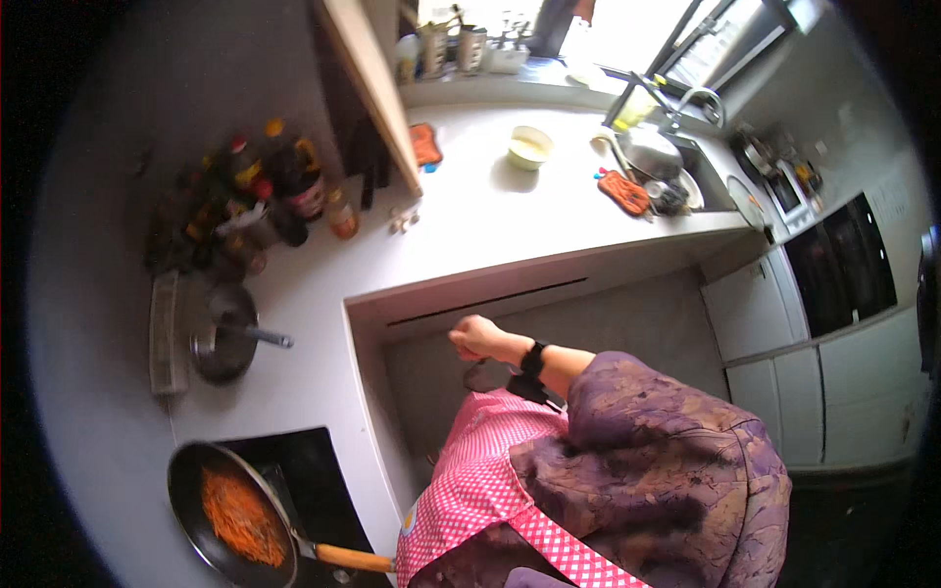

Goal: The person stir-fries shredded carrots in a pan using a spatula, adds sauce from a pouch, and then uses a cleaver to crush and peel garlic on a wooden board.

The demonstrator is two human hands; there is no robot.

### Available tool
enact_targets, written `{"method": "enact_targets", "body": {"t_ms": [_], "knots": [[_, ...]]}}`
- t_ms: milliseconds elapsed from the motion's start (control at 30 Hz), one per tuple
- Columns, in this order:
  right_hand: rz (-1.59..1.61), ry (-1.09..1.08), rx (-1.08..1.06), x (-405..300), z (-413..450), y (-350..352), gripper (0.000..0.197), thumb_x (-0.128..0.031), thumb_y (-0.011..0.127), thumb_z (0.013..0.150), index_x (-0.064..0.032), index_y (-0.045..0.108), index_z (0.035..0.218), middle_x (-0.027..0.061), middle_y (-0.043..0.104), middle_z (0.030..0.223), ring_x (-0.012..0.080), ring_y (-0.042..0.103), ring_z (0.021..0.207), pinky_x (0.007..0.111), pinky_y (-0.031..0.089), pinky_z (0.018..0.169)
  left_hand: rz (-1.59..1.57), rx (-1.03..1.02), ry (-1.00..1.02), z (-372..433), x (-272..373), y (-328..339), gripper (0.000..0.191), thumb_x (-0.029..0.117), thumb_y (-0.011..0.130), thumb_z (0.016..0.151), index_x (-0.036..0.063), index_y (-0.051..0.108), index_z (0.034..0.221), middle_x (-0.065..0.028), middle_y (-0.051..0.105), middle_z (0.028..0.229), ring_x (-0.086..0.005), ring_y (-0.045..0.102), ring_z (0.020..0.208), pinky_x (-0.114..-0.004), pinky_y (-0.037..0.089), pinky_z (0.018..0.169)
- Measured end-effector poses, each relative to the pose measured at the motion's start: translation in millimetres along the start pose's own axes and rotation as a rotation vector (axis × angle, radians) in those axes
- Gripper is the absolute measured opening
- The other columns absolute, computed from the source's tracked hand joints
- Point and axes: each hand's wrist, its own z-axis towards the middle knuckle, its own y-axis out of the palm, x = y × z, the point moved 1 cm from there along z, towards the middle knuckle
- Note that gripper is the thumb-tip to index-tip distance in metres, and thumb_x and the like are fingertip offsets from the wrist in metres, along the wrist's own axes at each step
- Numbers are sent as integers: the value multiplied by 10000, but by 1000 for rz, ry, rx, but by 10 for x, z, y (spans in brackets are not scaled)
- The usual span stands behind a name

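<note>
My right hand (478,338) reaches out over the floor in front of the counter, its fingers curled in, with nothing visible in it. A black watch (534,358) is strapped to that wrist. Below the hand shows a small dark shape that I cannot make out. My left hand is out of view. At lower left, a frying pan (184,507) with a wooden handle (353,558) stands on the black cooktop (305,470). Shredded orange food, apparently carrot (239,514), lies in the pan. The handle's end reaches the edge of my pink checked apron (478,470).
A dark lidded pan (228,345) and several sauce bottles (294,176) stand along the left wall. On the white counter (456,213) are garlic-like pieces (403,219), a pale bowl (529,149) and orange cloths (623,192). A metal pot (650,153) sits by the sink.
</note>
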Motion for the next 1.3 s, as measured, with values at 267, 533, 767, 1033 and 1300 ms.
{"method": "enact_targets", "body": {"t_ms": [267, 533, 767, 1033, 1300], "knots": [[143, 140, 14, 812, -319, -1052, 264, -207, 532, 847, 27, 608, 943, 81, 632, 700, 149, 601, 591, 286, 490, 529, -729, -106, -171, -179, 590, 641, 342, 201, 416, 938, -112, 529, 1018, -172, 599, 762, -212, 576, 602, -277, 501, 553], [117, 40, 114, 1483, -572, -2580, 258, -172, 534, 804, 22, 620, 950, 68, 630, 727, 140, 621, 630, 260, 497, 551, -732, -494, -121, -421, 1650, 2071, 308, 162, 495, 905, -99, 524, 1067, -169, 596, 825, -216, 581, 683, -309, 516, 640], [687, 408, 579, 2800, -1707, -3526, 273, -191, 546, 850, -22, 548, 1064, 74, 623, 791, 142, 620, 643, 237, 484, 535, -715, -791, 60, -677, 2852, 2856, 280, 189, 441, 936, -59, 564, 979, -99, 586, 742, -157, 565, 576, -263, 471, 540], [809, 529, 793, 3370, -2680, -3726, 277, -214, 551, 863, -25, 527, 1064, 84, 624, 810, 148, 622, 647, 248, 480, 532, -871, -1133, 105, -1035, 3663, 3903, 250, 168, 463, 927, -25, 610, 987, -102, 634, 762, -160, 608, 606, -246, 500, 567], [984, 471, 1085, 4313, -3325, -4815, 285, -197, 548, 868, -4, 522, 1076, 84, 616, 832, 131, 608, 653, 227, 477, 530, -854, -1308, 184, -2312, 4584, 4555, 259, 181, 472, 924, -37, 603, 975, -102, 629, 748, -162, 605, 587, -241, 495, 541]]}}
